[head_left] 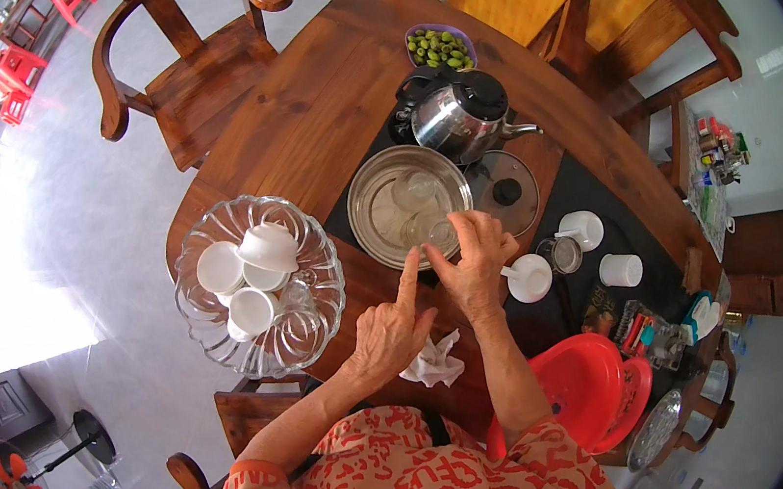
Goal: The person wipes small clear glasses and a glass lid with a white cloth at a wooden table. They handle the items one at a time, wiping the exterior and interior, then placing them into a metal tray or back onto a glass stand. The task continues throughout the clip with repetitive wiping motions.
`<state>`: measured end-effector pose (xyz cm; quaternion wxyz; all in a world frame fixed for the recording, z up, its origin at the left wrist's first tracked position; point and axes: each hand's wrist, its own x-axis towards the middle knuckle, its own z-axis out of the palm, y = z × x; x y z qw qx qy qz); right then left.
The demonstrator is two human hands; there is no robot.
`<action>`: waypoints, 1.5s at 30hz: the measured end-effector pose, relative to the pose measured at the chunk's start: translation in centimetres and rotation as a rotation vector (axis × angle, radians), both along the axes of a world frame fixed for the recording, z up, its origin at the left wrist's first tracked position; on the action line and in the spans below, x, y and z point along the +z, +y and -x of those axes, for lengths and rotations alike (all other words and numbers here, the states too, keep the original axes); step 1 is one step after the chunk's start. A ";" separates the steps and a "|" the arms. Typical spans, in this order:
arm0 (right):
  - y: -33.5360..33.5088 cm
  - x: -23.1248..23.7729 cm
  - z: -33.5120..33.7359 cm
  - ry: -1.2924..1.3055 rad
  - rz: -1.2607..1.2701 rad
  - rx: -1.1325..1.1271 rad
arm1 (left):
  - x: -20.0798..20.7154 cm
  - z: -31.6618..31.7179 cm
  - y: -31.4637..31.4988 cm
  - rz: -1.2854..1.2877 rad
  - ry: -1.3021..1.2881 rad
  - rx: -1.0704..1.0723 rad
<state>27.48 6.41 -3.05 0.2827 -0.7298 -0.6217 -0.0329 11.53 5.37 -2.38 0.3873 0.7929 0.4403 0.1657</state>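
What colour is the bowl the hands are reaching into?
Shiny silver metal bowl, with clear glasses inside. The head view shows it best.

An orange short-sleeved shirt [394,487] with cream lettering; bare forearms and hands.

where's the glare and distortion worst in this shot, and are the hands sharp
Head view: daylight blows out the floor at the left edge; fisheye bends the table rim and chairs toward a black border; the steel bowl and kettle carry bright reflections; left hand and right hand look sharp.

Kettle [458,112] and glass bowl [258,284] flank steel basin [409,205].
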 end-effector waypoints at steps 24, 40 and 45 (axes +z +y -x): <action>-1.4 0.0 0.1 -0.031 -0.024 0.028 | 0.9 2.5 -2.4 -0.090 -0.137 -0.039; -2.0 1.0 13.9 -0.077 0.011 0.407 | 0.3 15.2 -2.2 -0.394 0.393 0.530; -1.4 0.2 14.8 -0.133 0.020 0.391 | -0.5 14.3 -1.3 -0.325 0.409 0.557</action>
